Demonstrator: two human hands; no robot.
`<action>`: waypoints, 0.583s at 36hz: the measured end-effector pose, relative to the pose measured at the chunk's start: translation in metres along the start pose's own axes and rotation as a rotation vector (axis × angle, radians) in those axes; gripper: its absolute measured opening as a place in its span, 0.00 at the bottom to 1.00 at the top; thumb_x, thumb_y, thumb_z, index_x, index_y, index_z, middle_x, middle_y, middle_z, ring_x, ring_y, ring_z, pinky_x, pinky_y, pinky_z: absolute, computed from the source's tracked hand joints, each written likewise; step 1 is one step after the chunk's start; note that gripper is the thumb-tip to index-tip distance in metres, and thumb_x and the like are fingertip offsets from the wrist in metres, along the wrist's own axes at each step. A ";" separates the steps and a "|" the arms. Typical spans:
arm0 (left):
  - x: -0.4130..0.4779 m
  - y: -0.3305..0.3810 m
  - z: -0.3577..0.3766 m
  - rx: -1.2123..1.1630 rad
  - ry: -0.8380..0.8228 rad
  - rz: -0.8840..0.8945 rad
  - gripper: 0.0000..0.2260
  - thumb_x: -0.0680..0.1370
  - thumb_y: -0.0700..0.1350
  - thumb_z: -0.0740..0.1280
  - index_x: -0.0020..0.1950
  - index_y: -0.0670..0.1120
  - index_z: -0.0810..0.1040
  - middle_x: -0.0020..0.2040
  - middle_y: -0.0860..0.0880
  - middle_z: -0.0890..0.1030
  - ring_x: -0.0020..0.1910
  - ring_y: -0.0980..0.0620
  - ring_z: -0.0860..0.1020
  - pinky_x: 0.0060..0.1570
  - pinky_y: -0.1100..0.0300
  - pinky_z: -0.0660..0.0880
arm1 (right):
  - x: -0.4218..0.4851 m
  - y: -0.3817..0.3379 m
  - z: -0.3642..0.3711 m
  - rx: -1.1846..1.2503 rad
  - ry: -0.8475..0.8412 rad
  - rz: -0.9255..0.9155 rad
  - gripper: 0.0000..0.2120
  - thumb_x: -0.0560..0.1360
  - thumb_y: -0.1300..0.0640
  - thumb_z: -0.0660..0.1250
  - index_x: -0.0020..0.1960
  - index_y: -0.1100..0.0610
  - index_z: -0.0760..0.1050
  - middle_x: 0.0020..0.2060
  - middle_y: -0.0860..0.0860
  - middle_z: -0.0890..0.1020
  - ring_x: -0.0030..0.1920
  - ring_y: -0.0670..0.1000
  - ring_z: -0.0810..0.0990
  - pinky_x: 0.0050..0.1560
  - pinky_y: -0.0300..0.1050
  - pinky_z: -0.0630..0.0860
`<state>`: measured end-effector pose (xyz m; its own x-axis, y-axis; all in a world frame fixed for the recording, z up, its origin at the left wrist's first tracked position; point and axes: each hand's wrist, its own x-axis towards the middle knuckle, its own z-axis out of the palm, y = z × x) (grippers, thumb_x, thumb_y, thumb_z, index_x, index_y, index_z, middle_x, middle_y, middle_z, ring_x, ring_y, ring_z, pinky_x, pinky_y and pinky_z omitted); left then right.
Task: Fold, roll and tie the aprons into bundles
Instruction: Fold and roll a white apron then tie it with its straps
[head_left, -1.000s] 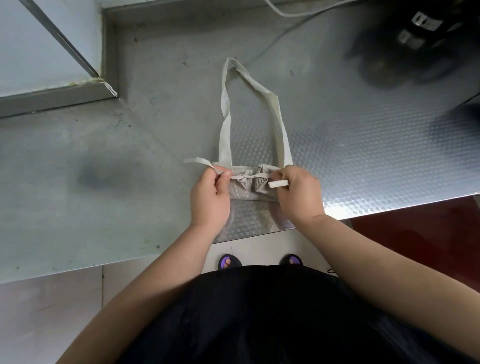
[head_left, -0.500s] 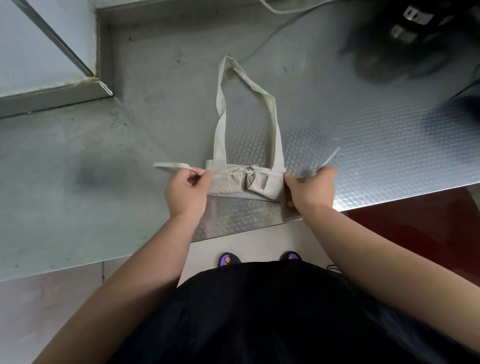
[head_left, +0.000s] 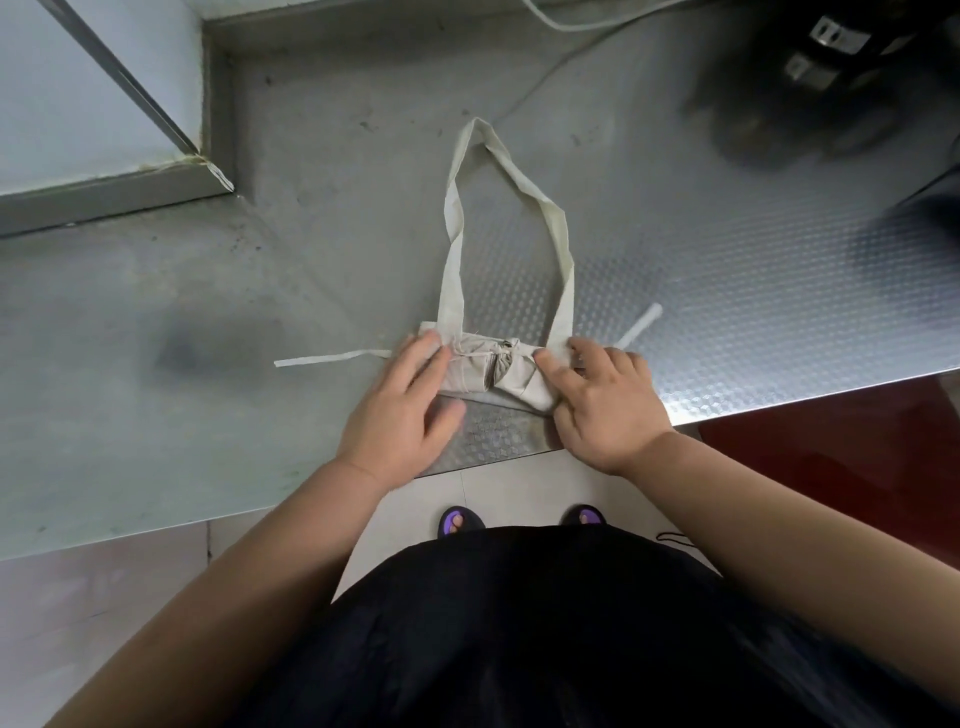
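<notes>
The rolled apron bundle (head_left: 498, 371) is seen lying crosswise on the metal table (head_left: 753, 291), close to its near edge, and is cinched at the middle by a knot (head_left: 506, 351). Its neck loop (head_left: 558, 218) is laid flat on the table, stretched away from the person. One tie end (head_left: 332, 357) is trailed out to the left and the other tie end (head_left: 641, 325) to the right, both free. The left hand (head_left: 400, 410) is laid on the bundle's left end with fingers straight, nothing being gripped. The right hand (head_left: 605, 405) is rested at the right end, fingers loosely spread and touching the cloth, nothing enclosed. A dark blurred object (head_left: 810, 88) is seen at the table's far right, and a white cable (head_left: 571, 23) along the far edge.
</notes>
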<state>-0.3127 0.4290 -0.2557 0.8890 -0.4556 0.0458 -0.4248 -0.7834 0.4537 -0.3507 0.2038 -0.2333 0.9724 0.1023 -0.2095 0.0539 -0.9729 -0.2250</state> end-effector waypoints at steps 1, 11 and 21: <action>-0.003 0.000 0.000 0.025 -0.057 -0.020 0.27 0.75 0.56 0.59 0.69 0.41 0.71 0.73 0.42 0.66 0.70 0.42 0.67 0.65 0.50 0.65 | -0.001 0.001 0.000 -0.003 -0.036 0.002 0.29 0.69 0.46 0.52 0.65 0.54 0.74 0.56 0.64 0.77 0.49 0.67 0.77 0.55 0.64 0.71; 0.032 0.004 -0.013 -0.101 0.009 -0.156 0.15 0.80 0.47 0.59 0.58 0.39 0.79 0.63 0.41 0.75 0.58 0.40 0.75 0.59 0.55 0.68 | 0.014 -0.003 -0.002 0.036 0.112 0.026 0.28 0.74 0.42 0.51 0.63 0.57 0.76 0.34 0.62 0.80 0.34 0.64 0.79 0.50 0.57 0.74; 0.065 0.009 -0.043 -0.660 -0.040 -0.746 0.17 0.80 0.51 0.61 0.33 0.45 0.70 0.22 0.52 0.65 0.23 0.52 0.64 0.24 0.63 0.61 | 0.040 -0.005 -0.045 0.922 -0.124 0.422 0.16 0.76 0.47 0.64 0.38 0.58 0.75 0.32 0.50 0.73 0.35 0.51 0.72 0.38 0.44 0.67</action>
<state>-0.2518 0.4103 -0.2100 0.8783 0.0342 -0.4770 0.4311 -0.4881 0.7588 -0.3015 0.2038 -0.1973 0.8383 -0.1399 -0.5270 -0.5346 -0.4010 -0.7439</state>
